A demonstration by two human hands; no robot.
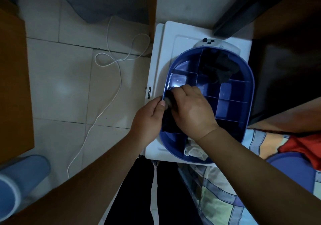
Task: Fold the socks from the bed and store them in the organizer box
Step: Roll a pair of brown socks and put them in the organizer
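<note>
Hands both grasping folded dark fabric sock, left hand pinching, right hand pressing down, at left edge of blue oval plastic organizer box, probably seating it snugly inside compartment.

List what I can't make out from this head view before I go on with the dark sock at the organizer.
- Dark sock: its fold is covered by the left hand and right hand.
- Organizer box: left compartments hidden under both hands.
- Pale sock: partly behind the right forearm.
</note>
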